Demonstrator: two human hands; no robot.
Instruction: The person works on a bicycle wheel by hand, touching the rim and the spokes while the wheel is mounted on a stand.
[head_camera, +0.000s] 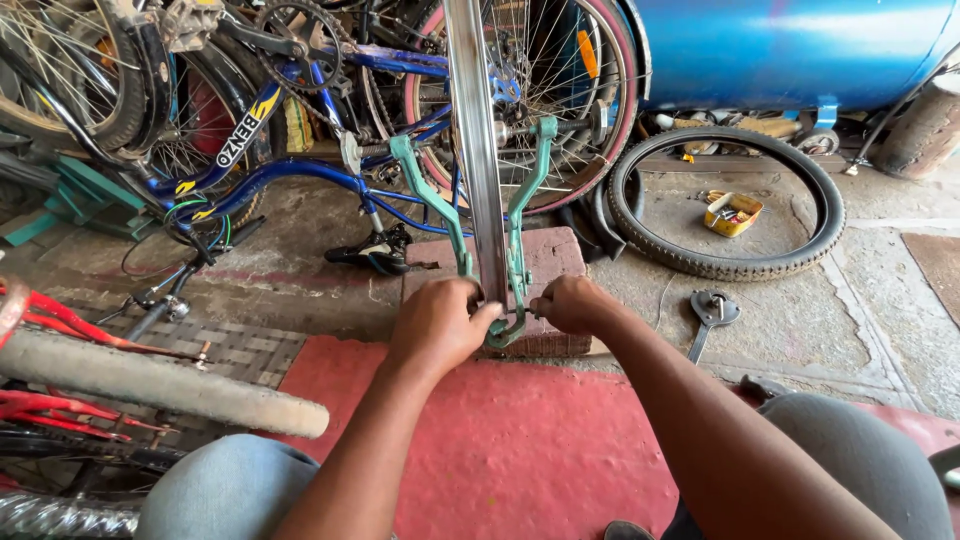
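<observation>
Head camera view, looking down at a person's two bare forearms reaching forward over a red mat (500, 440) on a concrete workshop floor (860, 300). Straight ahead stands a bare silver metal bicycle wheel rim (477, 150), seen edge-on and upright, held in a pale green metal fork-shaped stand (525, 200) whose two arms rise on either side of it. The foot of the stand rests on a reddish brick block (555, 255).

The left hand (440, 325) is curled closed around the bottom of the rim and the left leg of the stand, fingers touching the metal. The right hand (572, 303) sits just to the right of the rim, fingers pinched narrow at the lower right of the stand; what they pinch is too small to make out. The rim's lower edge lies between the two hands, which nearly meet.

To the right on the floor lies a black rubber bicycle tyre (727, 200), flat, with a small yellow box of small parts (732, 213) inside its ring. Nearer the right forearm lies a grey metal spanner-like tool (710, 315). Behind the rim lies a blue bicycle frame (280, 175) among other wheels. At far left is a grey-white tyre on a red bicycle (150, 385). A blue metal drum (790, 50) fills the upper right.
</observation>
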